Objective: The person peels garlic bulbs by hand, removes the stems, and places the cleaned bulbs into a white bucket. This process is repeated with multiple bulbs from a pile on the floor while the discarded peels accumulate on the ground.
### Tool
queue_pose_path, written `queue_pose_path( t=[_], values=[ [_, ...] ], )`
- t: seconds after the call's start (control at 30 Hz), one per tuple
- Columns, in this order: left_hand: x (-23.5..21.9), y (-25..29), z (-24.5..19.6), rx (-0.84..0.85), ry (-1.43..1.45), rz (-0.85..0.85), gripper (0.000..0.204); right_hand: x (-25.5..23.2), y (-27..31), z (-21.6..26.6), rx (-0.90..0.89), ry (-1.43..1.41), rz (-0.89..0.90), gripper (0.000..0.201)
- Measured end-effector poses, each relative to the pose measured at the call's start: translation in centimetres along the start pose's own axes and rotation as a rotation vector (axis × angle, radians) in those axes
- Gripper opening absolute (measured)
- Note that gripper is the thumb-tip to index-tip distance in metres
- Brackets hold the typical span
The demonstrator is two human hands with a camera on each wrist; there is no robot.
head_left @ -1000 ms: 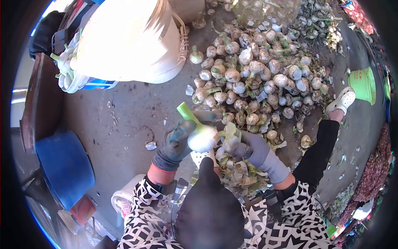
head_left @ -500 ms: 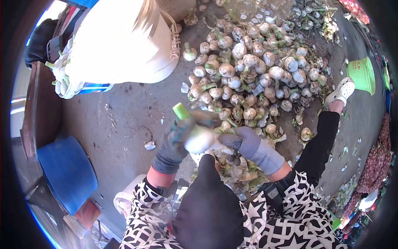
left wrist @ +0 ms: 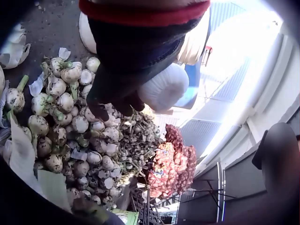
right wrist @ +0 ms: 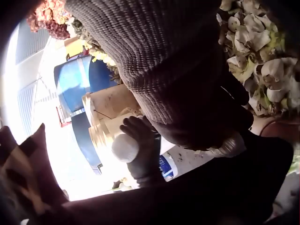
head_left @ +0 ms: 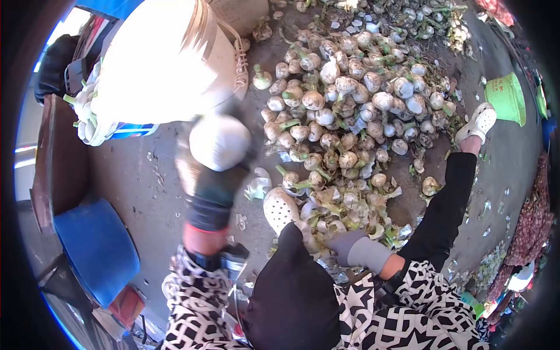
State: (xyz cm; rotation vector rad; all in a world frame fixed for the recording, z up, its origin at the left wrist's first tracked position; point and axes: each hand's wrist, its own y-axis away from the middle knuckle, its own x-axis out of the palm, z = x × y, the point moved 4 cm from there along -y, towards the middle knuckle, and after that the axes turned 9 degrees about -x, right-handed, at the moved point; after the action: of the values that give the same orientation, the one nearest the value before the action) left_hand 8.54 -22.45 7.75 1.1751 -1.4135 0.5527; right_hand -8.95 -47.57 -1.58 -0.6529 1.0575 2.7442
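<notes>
My gloved left hand (head_left: 217, 184) grips a large white garlic bulb (head_left: 220, 143), just in front of the tall white bucket (head_left: 157, 70). Both are blurred in the head view; in the left wrist view the bulb (left wrist: 166, 86) shows smooth and pale beside the shadowed fingers. Low beside my knee, the grey-gloved right hand (head_left: 359, 249) hangs over a heap of garlic peels (head_left: 356, 210), fingers pointing down and inward. A pale strip of garlic peel (right wrist: 232, 146) pokes out at its curled fingers in the right wrist view, where shadow hides most of the hand.
Unpeeled, soil-marked garlic bulbs (head_left: 350, 99) lie in a big pile ahead. Trimmed white bulbs (head_left: 87, 111) fill a container at the left, behind the bucket. A blue tub (head_left: 96, 251) stands at the near left, a green bucket (head_left: 504, 99) at the right. My white clog (head_left: 280, 209) borders the peels.
The left hand has swung away from the right, forward and left towards the white bucket, with the bulb. My right hand has dropped down and back over the peels, apart from the bulb.
</notes>
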Motion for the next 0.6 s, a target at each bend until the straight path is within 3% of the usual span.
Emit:
queue_pose_path(
  t=[0.03,0.07,0.1,0.13,0.2,0.27,0.33,0.4,0.43,0.47,0.5,0.53,0.6],
  values=[
    [4.3,0.0,-2.0,0.204,-0.031,0.004,0.065,0.9,-0.2,-1.2,0.077,0.084,0.068,0.025],
    [7.8,0.2,-4.2,0.306,-0.230,0.230,0.071,0.6,-0.2,-1.5,0.070,0.082,0.080,0.025],
    [9.0,0.4,-5.8,0.346,-0.381,0.212,0.074,-0.8,-0.5,-2.4,0.187,0.014,-0.027,0.027],
    [7.9,0.5,-6.6,0.317,-0.385,0.208,0.080,-2.6,-1.0,-3.4,0.303,-0.051,-0.145,0.029],
    [5.8,0.5,-2.9,0.203,-0.310,0.121,0.081,-5.9,-2.3,-4.5,0.444,-0.085,-0.348,0.031],
    [-1.7,-0.4,1.0,0.114,-0.809,-0.179,0.066,-5.9,-5.4,-6.9,0.540,0.004,-0.649,0.037],
    [-5.1,-0.2,5.5,-0.004,-1.236,-0.258,0.052,-5.2,-8.7,-8.2,0.546,-0.017,-0.700,0.036],
    [-7.0,-0.3,7.7,-0.046,-1.735,-0.156,0.062,-4.5,-10.3,-9.4,0.550,-0.046,-0.743,0.035],
    [-7.1,0.0,8.4,-0.051,-1.730,-0.161,0.062,-4.2,-10.4,-10.2,0.520,-0.167,-0.802,0.035],
    [-6.2,-0.1,9.0,0.018,-1.915,-0.111,0.065,-4.2,-10.2,-10.8,0.489,-0.286,-0.867,0.036],
    [-5.4,-0.2,9.2,0.099,-2.098,-0.056,0.068,-5.1,-9.3,-10.5,0.466,-0.327,-0.918,0.032],
    [-5.6,-0.3,9.2,0.111,-2.093,-0.058,0.068,-6.0,-7.9,-10.3,0.465,-0.316,-0.920,0.032],
    [-5.6,-0.5,10.0,0.154,-2.043,0.092,0.072,-8.7,-4.3,-8.0,0.189,-0.903,-0.832,0.026]
  ],
)
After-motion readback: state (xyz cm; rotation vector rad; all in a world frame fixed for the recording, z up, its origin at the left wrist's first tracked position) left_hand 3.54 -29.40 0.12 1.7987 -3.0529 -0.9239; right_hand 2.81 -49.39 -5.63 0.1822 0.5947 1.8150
